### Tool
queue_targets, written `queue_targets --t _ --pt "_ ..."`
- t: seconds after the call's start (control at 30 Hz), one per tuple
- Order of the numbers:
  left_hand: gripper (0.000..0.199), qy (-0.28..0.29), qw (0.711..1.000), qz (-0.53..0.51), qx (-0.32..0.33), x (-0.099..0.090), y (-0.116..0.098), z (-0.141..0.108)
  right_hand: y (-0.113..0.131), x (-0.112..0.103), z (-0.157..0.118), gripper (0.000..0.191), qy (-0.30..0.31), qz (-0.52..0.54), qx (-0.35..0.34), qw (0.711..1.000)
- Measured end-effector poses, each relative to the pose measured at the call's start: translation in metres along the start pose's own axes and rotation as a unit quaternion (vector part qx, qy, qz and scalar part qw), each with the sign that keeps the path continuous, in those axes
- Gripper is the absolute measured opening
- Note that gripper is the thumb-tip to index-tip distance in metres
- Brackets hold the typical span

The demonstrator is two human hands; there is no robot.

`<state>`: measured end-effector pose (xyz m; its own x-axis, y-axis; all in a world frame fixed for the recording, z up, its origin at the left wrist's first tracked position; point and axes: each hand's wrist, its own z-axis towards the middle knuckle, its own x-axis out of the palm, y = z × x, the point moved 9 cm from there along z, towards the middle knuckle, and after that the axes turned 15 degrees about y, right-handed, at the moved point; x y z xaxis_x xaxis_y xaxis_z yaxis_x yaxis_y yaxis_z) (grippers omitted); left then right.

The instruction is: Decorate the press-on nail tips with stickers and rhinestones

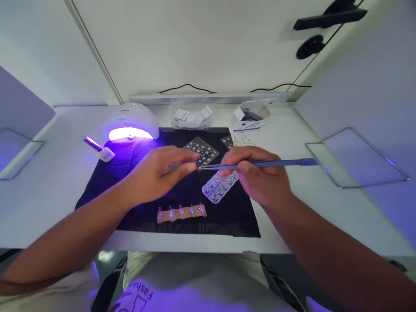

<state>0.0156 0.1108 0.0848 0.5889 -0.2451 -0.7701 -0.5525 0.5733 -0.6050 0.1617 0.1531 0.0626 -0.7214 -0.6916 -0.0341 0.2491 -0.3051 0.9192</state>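
My left hand holds a clear nail sticker sheet with small pale designs, its edge between thumb and fingers. My right hand grips blue tweezers lying nearly level. Their slim tips point left and meet the sheet's lower edge by my left thumb; whether they pinch a sticker is too small to tell. Below my right fingers is a clear compartment case of tiny rhinestones, partly covered by that hand. Closer to me, several false nails stand in a row on a wooden-coloured strip.
A white nail lamp glows purple at back left, beside a polish bottle. A clear container of packets and an open box stand behind the black mat. Wire frames flank the table.
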Motion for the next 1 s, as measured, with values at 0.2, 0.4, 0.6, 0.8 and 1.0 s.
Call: queue_targets --t 0.2,0.4,0.6,0.8,1.0 --pt "0.035 0.028 0.989 0.041 -0.141 0.002 0.067 0.003 0.003 -0.081 -0.012 0.025 -0.084 -0.023 -0.020 0.996" --pt "0.037 0.125 0.945 0.176 -0.246 0.036 0.087 0.049 -0.039 -0.119 -0.025 0.029 -0.129 0.010 0.009 0.992" --pt "0.052 0.169 0.900 0.259 -0.308 0.065 0.087 0.078 -0.062 -0.134 -0.037 0.024 -0.133 0.036 0.031 0.990" --pt "0.051 0.168 0.912 0.221 -0.301 0.070 0.093 0.079 -0.065 -0.130 -0.041 0.024 -0.136 0.044 0.030 0.989" --pt "0.049 0.108 0.963 0.057 -0.238 0.067 0.096 0.079 -0.052 -0.119 -0.038 0.023 -0.121 0.042 -0.003 0.992"
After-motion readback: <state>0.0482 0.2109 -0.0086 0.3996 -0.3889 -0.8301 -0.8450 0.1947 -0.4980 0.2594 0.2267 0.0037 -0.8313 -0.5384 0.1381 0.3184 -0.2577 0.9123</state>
